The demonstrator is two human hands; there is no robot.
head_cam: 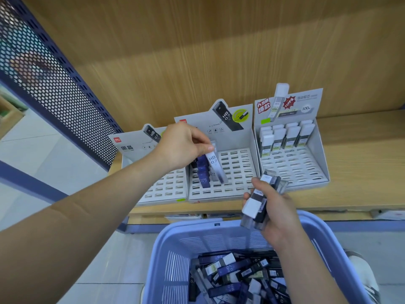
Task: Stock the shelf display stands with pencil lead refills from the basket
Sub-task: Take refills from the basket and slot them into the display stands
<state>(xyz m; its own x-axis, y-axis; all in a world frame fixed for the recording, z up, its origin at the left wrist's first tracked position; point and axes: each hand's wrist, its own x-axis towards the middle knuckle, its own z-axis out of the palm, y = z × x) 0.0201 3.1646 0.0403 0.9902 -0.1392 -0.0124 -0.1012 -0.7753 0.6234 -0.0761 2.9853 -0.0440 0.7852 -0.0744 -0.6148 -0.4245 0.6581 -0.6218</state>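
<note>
- Head view, far left: the left stand (166,187) sits slotted at the end of the wooden shelf (361,161).
- The person's left hand (182,145) pinches the top of a clear HB 0.7 refill (215,165) between thumb and fingertips. Its lower end is at the slots of the middle stand (236,170), just beside a row of blue refills (202,172) already seated.
- The case looks light, rigid and slick; a pinch on its flat faces near the cap likely steers it best.
- The right hand (278,213) clasps a bundle of refills (258,205), white cap toward the camera, in front of the right stand (293,163).
- Below, the blue basket (166,238) holds a loose heap of refills (236,275).
</note>
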